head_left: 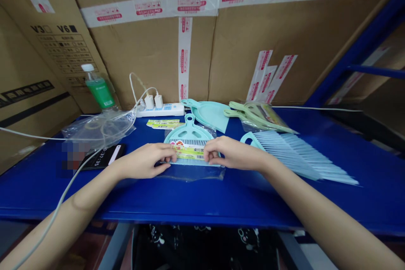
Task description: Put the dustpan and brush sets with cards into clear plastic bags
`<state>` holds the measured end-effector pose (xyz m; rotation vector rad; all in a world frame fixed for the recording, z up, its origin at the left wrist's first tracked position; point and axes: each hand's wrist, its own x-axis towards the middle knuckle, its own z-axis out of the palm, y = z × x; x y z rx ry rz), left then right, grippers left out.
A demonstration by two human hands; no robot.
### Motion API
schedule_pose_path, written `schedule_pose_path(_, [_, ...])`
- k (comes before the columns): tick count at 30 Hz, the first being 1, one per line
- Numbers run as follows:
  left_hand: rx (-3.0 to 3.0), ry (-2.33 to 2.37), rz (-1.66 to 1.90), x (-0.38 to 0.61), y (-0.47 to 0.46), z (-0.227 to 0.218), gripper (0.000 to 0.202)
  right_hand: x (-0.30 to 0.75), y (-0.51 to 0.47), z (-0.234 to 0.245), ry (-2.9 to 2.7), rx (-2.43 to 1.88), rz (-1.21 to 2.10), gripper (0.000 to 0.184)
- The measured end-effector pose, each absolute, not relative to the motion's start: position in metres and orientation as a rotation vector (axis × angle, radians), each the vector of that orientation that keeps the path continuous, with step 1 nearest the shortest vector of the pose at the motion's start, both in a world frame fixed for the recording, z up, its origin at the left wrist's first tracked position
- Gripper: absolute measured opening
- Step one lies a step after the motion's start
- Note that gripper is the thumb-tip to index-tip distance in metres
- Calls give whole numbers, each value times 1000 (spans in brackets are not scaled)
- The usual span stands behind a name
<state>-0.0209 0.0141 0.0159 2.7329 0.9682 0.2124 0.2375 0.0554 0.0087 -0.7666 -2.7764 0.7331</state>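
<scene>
- The left hand (155, 160) is half curled, its fingertips on the left end of the label (190, 150); whether it pinches the label, I cannot tell.
- The right hand (224, 152) bends its fingers over the label's right end, knuckles up; a firm grip cannot be made out.
- Between both hands lies the teal pan (190, 129), handle pointing away from them, bristles showing above and below the label.
- Clear film (190, 174) sticks out on the near side of the pan, between the hands.
- Just beyond the left hand: loose labels (163, 124), then the power strip (172, 110).
- Left of the left hand: a phone (103, 158).
- Beyond the right hand: more teal pans (211, 114) and a green set (259, 119).
- To the right hand's right: blue brushes (294, 154), overlapping, just beyond the forearm.
</scene>
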Motion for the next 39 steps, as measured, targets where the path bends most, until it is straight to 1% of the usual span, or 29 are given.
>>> schedule_pose_path(9, [2660,957,169,-24,15,22,13,241,53,11,-2839,-736,762,22])
schedule_pose_path(11, [2641,949,154,-25,15,23,21,241,52,11,-2848,-746,766,22])
schedule_pose_path(15, [2624,934,118,-27,14,23,43,241,49,12,-2837,-745,735,22])
schedule_pose_path(16, [2624,929,113,-27,14,23,46,240,49,12,-2831,-739,732,22])
schedule_pose_path(18, [2626,922,102,-28,13,23,43,240,49,11,-2825,-728,735,21])
schedule_pose_path(22, [2634,909,65,-27,11,26,28,240,49,10,-2835,-723,716,19])
schedule_pose_path(29, [2661,914,124,-27,12,24,25,237,50,10,-2784,-762,705,20])
schedule_pose_path(32, [2660,916,169,-27,14,21,20,237,50,9,-2767,-753,717,15])
schedule_pose_path(35, [2669,910,201,-25,15,21,20,237,49,9,-2754,-735,693,10])
schedule_pose_path(36, [2669,911,206,-25,15,21,20,237,49,10,-2753,-725,684,10])
schedule_pose_path(39, [2671,918,235,-24,15,21,19,237,48,11,-2755,-703,659,19])
